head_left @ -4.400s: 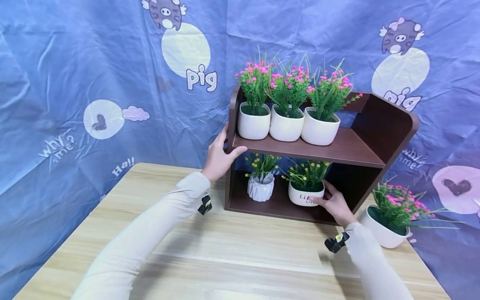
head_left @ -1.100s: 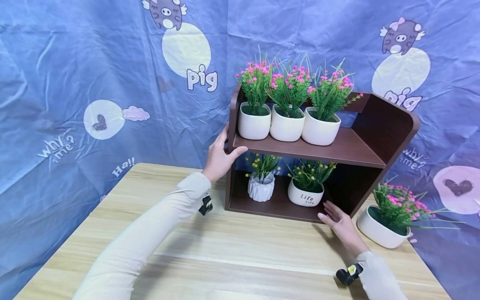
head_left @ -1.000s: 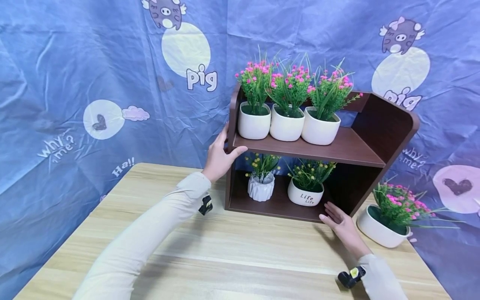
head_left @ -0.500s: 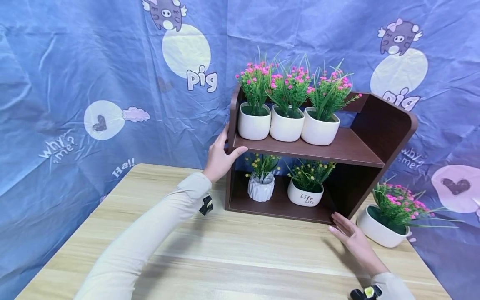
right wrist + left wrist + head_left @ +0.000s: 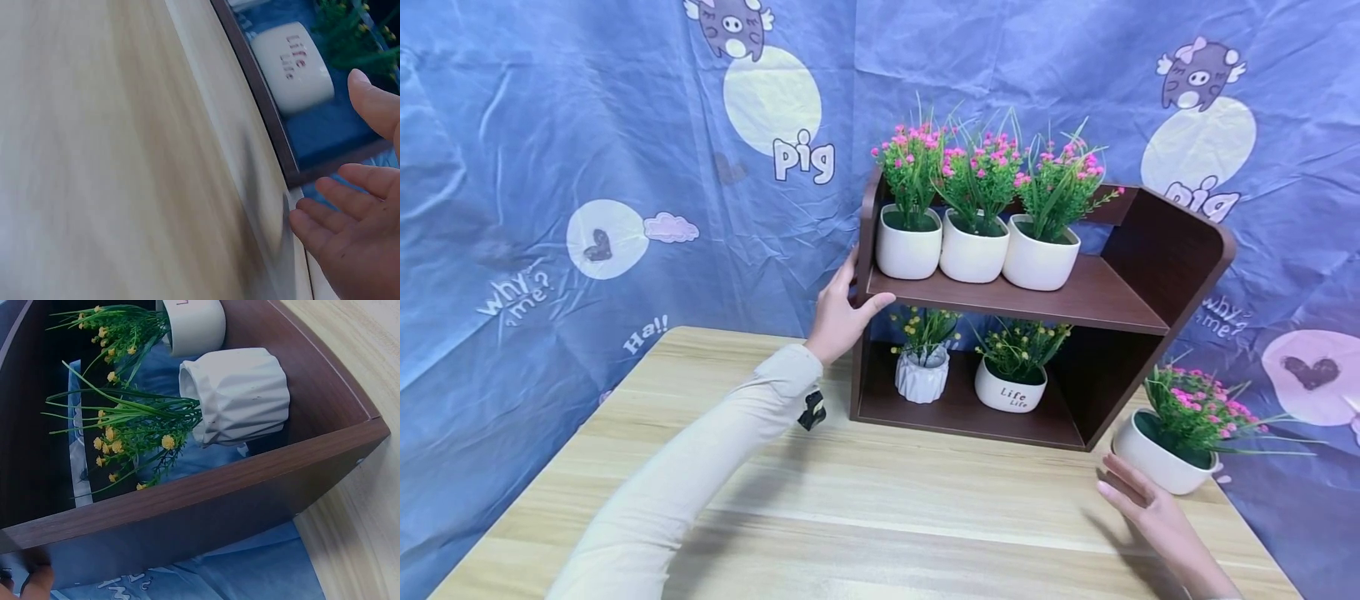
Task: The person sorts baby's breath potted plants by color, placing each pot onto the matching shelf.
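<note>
My left hand [image 5: 838,317] grips the left side panel of a dark brown two-tier shelf [image 5: 1075,304], thumb at the front and fingers along the outside. In the left wrist view only fingertips [image 5: 39,584] show at the panel. My right hand [image 5: 1153,512], fingers extended and holding nothing, is beside the white oval pot of pink flowers [image 5: 1172,467] on the table; contact is unclear. On the lower tier stand a ribbed white pot [image 5: 921,377] and a white pot lettered "Life" [image 5: 1011,392], both with yellow flowers.
Three white pots of pink flowers stand in a row on the upper tier, the middle pot [image 5: 973,250] among them. The wood-grain table [image 5: 850,508] runs to the front. A blue printed cloth [image 5: 587,125] hangs behind.
My right hand has released the "Life" pot, then moved right and toward the front, out of the shelf to the pot on the table. My left hand stays put.
</note>
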{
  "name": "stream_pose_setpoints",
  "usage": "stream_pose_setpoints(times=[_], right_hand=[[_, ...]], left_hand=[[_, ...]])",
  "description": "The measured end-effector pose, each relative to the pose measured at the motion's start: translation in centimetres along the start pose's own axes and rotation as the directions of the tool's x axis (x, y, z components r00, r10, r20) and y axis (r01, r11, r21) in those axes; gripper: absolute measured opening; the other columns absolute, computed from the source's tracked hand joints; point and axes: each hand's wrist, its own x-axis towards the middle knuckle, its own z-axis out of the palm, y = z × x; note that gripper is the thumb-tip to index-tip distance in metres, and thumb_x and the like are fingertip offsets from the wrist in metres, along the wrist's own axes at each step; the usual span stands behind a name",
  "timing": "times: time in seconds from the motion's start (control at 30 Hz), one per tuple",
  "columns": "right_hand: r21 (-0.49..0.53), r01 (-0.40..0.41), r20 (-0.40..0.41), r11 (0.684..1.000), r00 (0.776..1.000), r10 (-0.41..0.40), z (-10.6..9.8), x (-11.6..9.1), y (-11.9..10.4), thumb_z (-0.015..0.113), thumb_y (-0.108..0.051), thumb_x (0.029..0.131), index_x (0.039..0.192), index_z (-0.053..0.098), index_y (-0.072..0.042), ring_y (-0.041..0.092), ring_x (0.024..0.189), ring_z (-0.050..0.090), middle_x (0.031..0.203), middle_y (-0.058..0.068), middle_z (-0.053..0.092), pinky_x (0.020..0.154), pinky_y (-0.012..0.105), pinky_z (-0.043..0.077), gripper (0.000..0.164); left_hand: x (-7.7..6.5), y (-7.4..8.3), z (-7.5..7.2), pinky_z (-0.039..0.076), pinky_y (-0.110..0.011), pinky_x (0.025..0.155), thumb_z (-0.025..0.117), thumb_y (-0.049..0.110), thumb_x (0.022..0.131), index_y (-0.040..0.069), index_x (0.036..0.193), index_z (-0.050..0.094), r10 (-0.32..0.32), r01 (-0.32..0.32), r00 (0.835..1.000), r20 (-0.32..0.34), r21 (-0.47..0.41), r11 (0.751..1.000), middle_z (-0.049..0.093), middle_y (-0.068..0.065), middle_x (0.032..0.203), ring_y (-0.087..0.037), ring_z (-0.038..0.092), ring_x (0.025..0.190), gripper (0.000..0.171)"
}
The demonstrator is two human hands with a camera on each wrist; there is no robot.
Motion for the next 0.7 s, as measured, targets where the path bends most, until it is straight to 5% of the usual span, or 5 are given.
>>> stream_pose_setpoints(times=[0.33, 0.7], right_hand=[[-0.068, -0.131, -0.043, 0.989, 0.991, 0.129, -3.1, -2.5, 1.4, 0.052, -0.022, 0.1, 0.147, 0.021, 0.012, -0.027, 0.099, 0.042, 0.112, -0.045, 0.04, 0.075, 0.0, 0.036, 0.065], [-0.108, -0.33, -0.082, 0.938, 0.943, 0.322, -6.8, -3.6, 2.8, 0.05, -0.038, 0.1, 0.147, 0.015, 0.011, -0.032, 0.086, 0.035, 0.095, -0.051, 0.032, 0.068, 0.002, 0.035, 0.077]], left_hand=[[0.0, -0.1, 0.1, 0.039, -0.041, 0.106, 0.071, 0.032, 0.087, 0.011, 0.154, 0.022, 0.001, -0.002, 1.0, -0.004, -0.017, 1.0, 0.032, -0.007, 0.154, -0.023, 0.04, 0.136, 0.086], [-0.1, -0.1, 0.1, 0.04, -0.041, 0.105, 0.071, 0.033, 0.087, 0.013, 0.154, 0.021, -0.001, 0.001, 1.0, 0.004, -0.006, 1.0, 0.033, -0.007, 0.154, -0.023, 0.041, 0.135, 0.086]])
